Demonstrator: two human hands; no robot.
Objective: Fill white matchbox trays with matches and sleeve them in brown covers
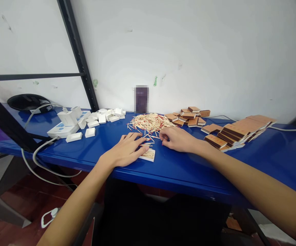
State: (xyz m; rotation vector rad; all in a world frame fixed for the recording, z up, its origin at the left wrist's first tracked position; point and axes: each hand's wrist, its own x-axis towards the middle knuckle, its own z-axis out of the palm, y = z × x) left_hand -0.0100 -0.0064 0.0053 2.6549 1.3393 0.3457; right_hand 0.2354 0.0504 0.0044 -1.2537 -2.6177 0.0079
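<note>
Blue counter carried everything. The match pile, red-tipped sticks heaped loose, was taken as reference.

Right of the pile: brown sleeves, some stacked in rows, some scattered just beside it. Left of the pile: white trays, contents too small to tell, and beyond them a power strip.

Left hand lay just in front of the pile, fingers flat and lightly spread, pressing on one open tray. This tray held a thin layer of matches laid lengthwise.

Right hand rested at the pile's near right edge, fingers curled narrow; whether they pinched any sticks could not be told.

Judgement: matches are light and stiff and snap easily, so pinch several mid-shaft. The tray is thin card and crushable; hold it by the long walls.
</note>
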